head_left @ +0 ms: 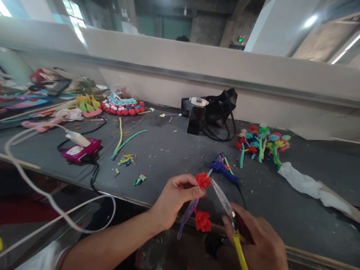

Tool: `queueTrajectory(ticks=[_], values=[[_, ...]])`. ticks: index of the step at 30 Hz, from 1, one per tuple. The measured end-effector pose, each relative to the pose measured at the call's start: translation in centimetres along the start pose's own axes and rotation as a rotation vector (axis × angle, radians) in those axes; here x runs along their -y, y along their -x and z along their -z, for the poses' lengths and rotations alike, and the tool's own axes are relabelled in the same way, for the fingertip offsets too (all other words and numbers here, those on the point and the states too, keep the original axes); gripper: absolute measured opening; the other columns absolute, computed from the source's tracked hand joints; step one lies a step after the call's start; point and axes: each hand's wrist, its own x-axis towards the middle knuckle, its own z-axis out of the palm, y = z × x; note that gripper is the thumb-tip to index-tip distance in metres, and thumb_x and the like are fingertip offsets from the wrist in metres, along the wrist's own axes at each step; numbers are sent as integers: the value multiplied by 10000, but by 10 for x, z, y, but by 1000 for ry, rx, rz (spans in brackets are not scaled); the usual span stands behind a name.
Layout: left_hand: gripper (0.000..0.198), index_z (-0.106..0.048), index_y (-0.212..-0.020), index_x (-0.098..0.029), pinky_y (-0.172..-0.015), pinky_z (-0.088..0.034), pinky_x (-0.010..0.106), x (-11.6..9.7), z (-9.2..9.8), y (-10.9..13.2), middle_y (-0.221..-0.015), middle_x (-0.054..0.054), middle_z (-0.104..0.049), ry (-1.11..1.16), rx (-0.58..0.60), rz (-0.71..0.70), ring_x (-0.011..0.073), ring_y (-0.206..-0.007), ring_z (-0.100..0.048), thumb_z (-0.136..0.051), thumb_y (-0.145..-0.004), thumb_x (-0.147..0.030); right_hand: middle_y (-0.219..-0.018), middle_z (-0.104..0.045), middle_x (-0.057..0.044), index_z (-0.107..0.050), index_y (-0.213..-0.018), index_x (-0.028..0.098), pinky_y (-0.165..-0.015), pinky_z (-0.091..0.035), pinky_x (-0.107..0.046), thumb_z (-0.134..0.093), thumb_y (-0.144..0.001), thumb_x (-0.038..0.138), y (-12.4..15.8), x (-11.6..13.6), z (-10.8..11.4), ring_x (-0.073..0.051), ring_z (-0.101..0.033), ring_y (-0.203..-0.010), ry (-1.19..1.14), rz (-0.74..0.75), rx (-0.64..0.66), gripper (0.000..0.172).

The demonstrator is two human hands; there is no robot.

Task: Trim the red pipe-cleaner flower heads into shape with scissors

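Here, the left hand [176,198] pinches a red flower [203,180] on its purple stem [186,218] — the right hand [258,243] grips scissors [222,199], blades beside the flower, over the tabletop [168,150] edge, near a blue glue gun [222,168].

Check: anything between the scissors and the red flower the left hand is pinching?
Nothing visible. The scissors in the right hand have their tips right beside the red flower in the left hand. The blue glue gun lies on the table behind, not between.
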Motion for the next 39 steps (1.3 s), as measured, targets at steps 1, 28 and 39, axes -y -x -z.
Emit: queueTrajectory(ticks=[1,28,39], values=[[214,-711,-652,-145,-656,-419,224,0,0,0,-693,-3,-653,-1,-4,-19,104,-670,-557,-897,-632,-249,-658,-692,-17,-723,-1057,207,-584,-464,-280,-592,-930,410,0,0,0,-151,-617,-528,6,19,-6,274],[285,-632,-631,-144,-649,-405,238,6,1,-1,-702,-28,-598,-88,4,-68,101,-677,-543,-906,-586,-208,-708,-716,-11,-704,-1084,177,-589,-428,-285,-548,-964,385,6,-6,-1,-139,-623,-535,91,102,1,286],[249,-654,-665,-139,-651,-374,259,4,4,-1,-744,-4,-587,-208,71,-99,118,-702,-522,-863,-662,-274,-565,-635,15,-717,-995,203,-487,-440,-247,-495,-981,462,4,0,-2,-133,-591,-449,26,36,42,342]])
